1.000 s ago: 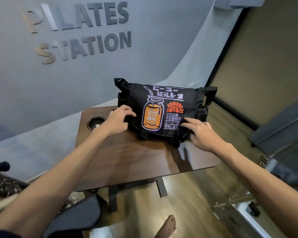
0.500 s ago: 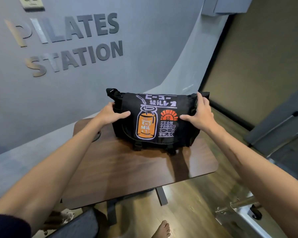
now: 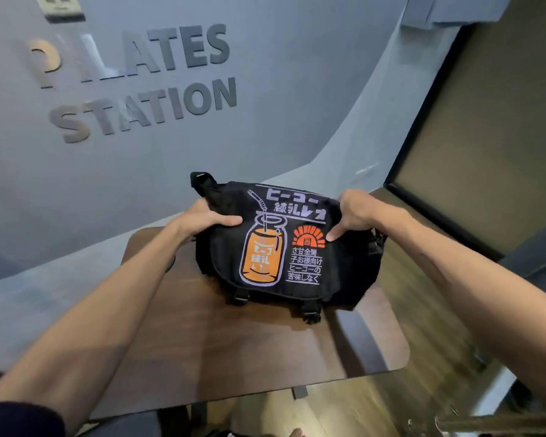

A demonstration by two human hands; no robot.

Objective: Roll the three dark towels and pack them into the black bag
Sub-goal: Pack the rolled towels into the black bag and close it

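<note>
The black bag [image 3: 284, 279], a messenger bag with an orange jar print and pale lettering on its closed flap, sits tilted over the far part of the wooden table [image 3: 234, 351]. My left hand [image 3: 202, 220] grips its upper left corner, thumb on the flap. My right hand [image 3: 356, 212] grips the upper right corner, a finger pressed near the orange sun print. Two buckle straps hang at the flap's lower edge. No dark towels are in view; the bag's inside is hidden.
A grey wall with raised letters rises just behind the table. A dark panel and wooden floor [image 3: 423, 310] lie to the right. A metal frame [image 3: 486, 414] shows at the lower right. A bare foot [image 3: 293, 432] is at the bottom edge.
Both hands moved from the flap's lower edge up to the bag's top corners and took hold. The bag has tipped up and shifted a little to the right.
</note>
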